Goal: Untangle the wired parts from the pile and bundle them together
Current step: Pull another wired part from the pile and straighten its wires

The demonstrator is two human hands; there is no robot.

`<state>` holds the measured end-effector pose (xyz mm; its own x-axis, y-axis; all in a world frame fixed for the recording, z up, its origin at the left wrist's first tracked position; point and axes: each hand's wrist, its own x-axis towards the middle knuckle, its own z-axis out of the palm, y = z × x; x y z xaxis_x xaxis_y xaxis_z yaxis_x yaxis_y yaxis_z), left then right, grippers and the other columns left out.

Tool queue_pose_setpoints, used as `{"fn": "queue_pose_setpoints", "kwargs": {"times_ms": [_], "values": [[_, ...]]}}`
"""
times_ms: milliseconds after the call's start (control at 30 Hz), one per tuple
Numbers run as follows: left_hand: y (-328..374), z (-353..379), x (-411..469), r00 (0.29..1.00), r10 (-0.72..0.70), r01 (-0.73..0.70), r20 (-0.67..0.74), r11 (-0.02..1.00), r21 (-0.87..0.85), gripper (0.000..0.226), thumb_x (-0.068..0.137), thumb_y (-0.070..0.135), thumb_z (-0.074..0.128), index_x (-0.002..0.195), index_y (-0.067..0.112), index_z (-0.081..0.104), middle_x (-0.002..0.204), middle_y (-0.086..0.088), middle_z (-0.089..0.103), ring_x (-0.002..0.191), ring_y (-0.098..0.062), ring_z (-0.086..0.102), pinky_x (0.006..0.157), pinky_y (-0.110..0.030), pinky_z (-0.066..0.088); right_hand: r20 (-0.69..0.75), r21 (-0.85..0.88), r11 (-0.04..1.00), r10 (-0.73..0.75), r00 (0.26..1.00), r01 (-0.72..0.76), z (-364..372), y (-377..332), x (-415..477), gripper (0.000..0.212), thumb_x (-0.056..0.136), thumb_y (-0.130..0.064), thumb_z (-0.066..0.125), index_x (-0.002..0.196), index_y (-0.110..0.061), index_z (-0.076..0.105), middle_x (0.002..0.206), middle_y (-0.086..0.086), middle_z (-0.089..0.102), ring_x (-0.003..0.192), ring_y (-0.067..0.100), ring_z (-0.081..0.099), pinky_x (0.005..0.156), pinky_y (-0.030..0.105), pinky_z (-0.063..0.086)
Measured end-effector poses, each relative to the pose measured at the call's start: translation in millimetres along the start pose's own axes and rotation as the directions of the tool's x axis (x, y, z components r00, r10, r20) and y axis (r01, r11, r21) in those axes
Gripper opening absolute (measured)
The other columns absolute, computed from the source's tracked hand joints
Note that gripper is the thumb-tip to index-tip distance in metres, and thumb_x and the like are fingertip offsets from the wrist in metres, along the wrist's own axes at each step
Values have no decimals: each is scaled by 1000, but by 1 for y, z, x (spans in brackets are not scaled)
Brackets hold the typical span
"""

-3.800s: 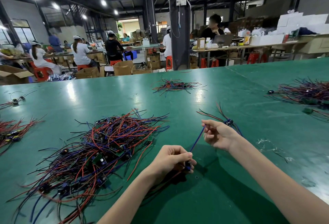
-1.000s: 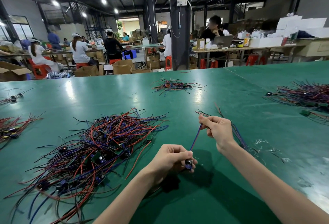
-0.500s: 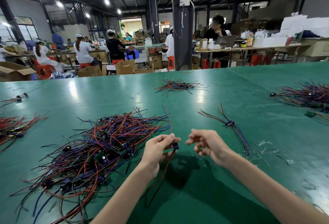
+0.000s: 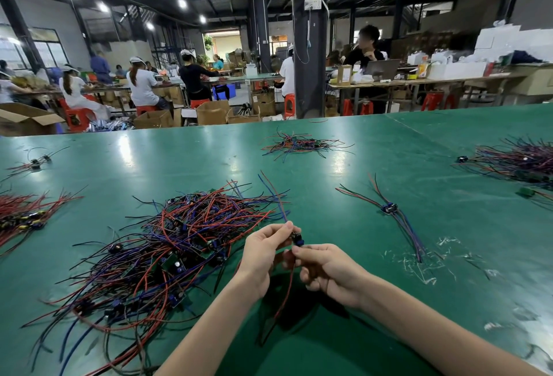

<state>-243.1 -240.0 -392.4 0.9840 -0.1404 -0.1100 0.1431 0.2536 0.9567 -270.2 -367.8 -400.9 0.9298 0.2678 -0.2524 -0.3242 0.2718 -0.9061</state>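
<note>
Both hands hold one wired part clear of the pile, raised above the green surface.

The left grip (image 4: 263, 256) pinches the wired part (image 4: 297, 239) between thumb and fingertips at its small blue block. The right grip (image 4: 326, 271) meets it from just below, with thumb and forefinger closed on the lower leads and the other fingers curled. The part's long axis runs roughly away from the person: thin leads rise past the left fingertips over the near edge of the pile (image 4: 167, 244), and a red lead hangs down between the wrists. I cannot tell whether the upper leads are free of the pile. A sorted part (image 4: 389, 208) lies flat on the surface (image 4: 209, 160) to the right and further away, well apart from both hands. The right grip is nearer, so it would likely carry the part over to lie alongside.
</note>
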Motion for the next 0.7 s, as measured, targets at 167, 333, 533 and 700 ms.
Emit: {"fn": "queue_pose_setpoints", "kwargs": {"times_ms": [167,333,533,700], "values": [[-2,-2,2,998,48,-45,-45,997,61,20,84,23,69,66,16,74,69,-6,65,59,-17,58,54,-27,47,16,-106,994,-8,1000,10,-1,-2,-1,13,91,-14,57,86,-6,65,68,8,68,37,6,47,31,15,31],[-2,-5,4,998,12,-11,-59,1000,25,20,85,23,68,68,14,73,72,-10,57,64,-22,52,67,-34,44,49,-175,983,-53,997,61,-3,-5,-3,11,90,-11,58,85,-6,65,68,7,67,36,6,45,31,14,28],[-5,-5,7,997,-76,75,-26,997,-29,18,89,23,63,86,6,66,70,-10,59,51,-17,51,53,-25,46,71,-201,974,-89,993,102,-5,-7,-5,13,91,-10,56,87,-5,68,66,5,66,38,6,45,31,14,29],[-7,3,5,990,-122,127,68,989,-78,27,92,27,57,91,1,63,73,-8,64,52,-10,58,50,-17,48,0,-120,985,-127,992,126,-5,-6,-2,13,90,-7,56,84,-4,67,64,5,62,36,6,44,32,15,29]]}}
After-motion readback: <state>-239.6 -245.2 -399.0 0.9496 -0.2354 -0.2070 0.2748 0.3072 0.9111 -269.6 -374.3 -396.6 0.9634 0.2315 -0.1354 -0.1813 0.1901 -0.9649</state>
